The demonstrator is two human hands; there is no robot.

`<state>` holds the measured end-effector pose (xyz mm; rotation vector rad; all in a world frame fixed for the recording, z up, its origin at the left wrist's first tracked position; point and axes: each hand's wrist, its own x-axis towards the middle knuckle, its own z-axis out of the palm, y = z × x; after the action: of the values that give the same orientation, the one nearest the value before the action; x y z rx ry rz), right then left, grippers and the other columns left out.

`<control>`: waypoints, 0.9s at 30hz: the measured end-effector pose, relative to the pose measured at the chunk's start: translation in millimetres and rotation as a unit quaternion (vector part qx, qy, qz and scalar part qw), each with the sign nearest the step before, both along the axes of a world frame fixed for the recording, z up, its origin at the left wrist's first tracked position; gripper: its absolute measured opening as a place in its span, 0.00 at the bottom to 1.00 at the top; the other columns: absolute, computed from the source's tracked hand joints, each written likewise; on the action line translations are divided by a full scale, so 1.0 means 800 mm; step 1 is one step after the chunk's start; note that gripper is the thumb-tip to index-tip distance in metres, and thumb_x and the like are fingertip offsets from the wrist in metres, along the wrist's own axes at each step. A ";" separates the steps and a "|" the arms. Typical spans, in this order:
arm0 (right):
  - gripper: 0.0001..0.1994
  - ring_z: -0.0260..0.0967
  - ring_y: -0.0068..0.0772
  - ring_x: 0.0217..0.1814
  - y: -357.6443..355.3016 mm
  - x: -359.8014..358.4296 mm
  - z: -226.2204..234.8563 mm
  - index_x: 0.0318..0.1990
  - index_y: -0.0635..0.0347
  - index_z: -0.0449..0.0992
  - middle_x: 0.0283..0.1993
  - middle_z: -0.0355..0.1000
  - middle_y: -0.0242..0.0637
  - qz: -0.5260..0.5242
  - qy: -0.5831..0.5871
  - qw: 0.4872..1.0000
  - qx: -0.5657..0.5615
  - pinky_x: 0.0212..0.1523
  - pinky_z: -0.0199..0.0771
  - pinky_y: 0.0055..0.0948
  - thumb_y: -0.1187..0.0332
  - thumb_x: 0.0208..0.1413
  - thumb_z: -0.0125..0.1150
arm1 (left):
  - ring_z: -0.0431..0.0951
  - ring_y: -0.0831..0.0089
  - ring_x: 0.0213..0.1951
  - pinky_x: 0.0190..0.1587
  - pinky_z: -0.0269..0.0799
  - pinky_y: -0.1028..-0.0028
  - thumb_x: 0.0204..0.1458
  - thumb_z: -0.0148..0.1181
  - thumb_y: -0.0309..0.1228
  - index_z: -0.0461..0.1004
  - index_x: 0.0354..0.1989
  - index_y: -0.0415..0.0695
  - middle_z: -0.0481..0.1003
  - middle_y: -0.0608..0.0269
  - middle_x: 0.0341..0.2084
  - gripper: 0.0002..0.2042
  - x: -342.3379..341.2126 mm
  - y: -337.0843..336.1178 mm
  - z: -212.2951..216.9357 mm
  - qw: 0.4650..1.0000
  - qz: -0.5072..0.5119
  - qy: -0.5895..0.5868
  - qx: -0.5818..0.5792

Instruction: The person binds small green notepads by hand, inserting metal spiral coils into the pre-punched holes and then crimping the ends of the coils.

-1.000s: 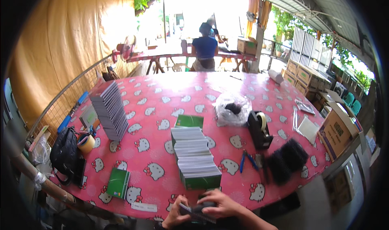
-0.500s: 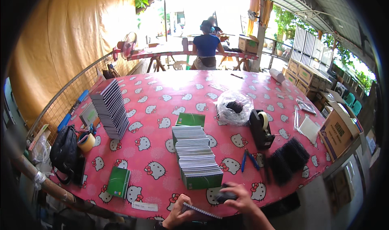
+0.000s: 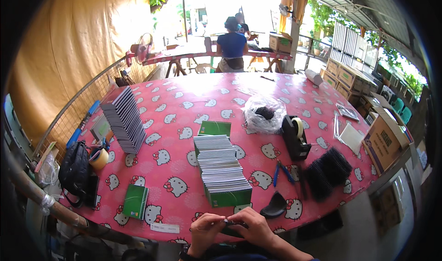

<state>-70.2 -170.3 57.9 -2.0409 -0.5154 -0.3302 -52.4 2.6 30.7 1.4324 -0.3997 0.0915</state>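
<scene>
At the table's near edge my left hand [image 3: 206,229] and my right hand [image 3: 252,226] meet, fingers pinched together on a small spiral notebook [image 3: 233,232]. Most of the notebook is hidden behind my fingers; a bit of its dark edge shows between them. Just to the right of my right hand lies a black curved object [image 3: 275,205] whose kind I cannot make out. Beyond my hands, a long leaning row of green-covered notebooks [image 3: 223,171] rests on the pink patterned tablecloth [image 3: 177,157]. A single green spiral notebook [image 3: 135,201] lies to the left.
A tall notebook stack [image 3: 123,120] stands at the left, near a black bag [image 3: 74,171]. To the right are blue-handled pliers [image 3: 276,174], a black tape dispenser [image 3: 294,139], black wire combs [image 3: 328,174] and a plastic bag [image 3: 263,116]. Cardboard boxes [image 3: 386,141] flank the table.
My right hand has put the black curved object down on the table and moved left to the notebook. My left hand has stayed near the front edge, now with its fingertips beside the right ones.
</scene>
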 end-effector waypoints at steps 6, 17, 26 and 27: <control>0.12 0.71 0.40 0.42 0.016 0.002 0.019 0.43 0.59 0.75 0.39 0.74 0.39 0.014 -0.006 1.000 -0.021 0.41 0.73 0.34 0.74 0.49 0.63 | 0.77 0.76 0.35 0.35 0.75 0.79 0.44 0.63 0.13 0.79 0.36 0.37 0.75 0.61 0.32 0.10 -0.003 0.016 0.001 0.996 0.014 0.057 -0.061; 0.13 0.74 0.32 0.33 0.028 0.006 0.010 0.41 0.58 0.77 0.37 0.74 0.37 -0.041 -0.038 0.997 0.044 0.33 0.74 0.27 0.75 0.46 0.66 | 0.76 0.77 0.31 0.31 0.72 0.81 0.45 0.62 0.13 0.78 0.33 0.36 0.75 0.60 0.32 0.08 -0.003 0.018 0.001 0.999 0.040 -0.012 -0.012; 0.10 0.69 0.37 0.33 0.029 0.012 0.019 0.34 0.62 0.74 0.31 0.69 0.38 0.010 0.021 0.998 0.051 0.32 0.72 0.30 0.68 0.48 0.67 | 0.76 0.75 0.31 0.31 0.72 0.79 0.46 0.62 0.15 0.77 0.29 0.37 0.75 0.59 0.31 0.04 -0.002 0.018 0.003 0.998 0.034 -0.049 0.008; 0.09 0.69 0.37 0.32 0.027 0.015 0.019 0.34 0.62 0.73 0.30 0.68 0.38 0.015 0.003 1.000 0.026 0.31 0.71 0.30 0.69 0.49 0.67 | 0.76 0.75 0.31 0.31 0.72 0.79 0.46 0.62 0.15 0.77 0.29 0.37 0.75 0.59 0.31 0.04 -0.004 0.018 0.001 0.998 0.038 -0.046 0.006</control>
<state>-58.0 -148.9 73.2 -1.9821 -0.5280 -0.3176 -55.8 17.0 31.4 1.4591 -0.4228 0.2169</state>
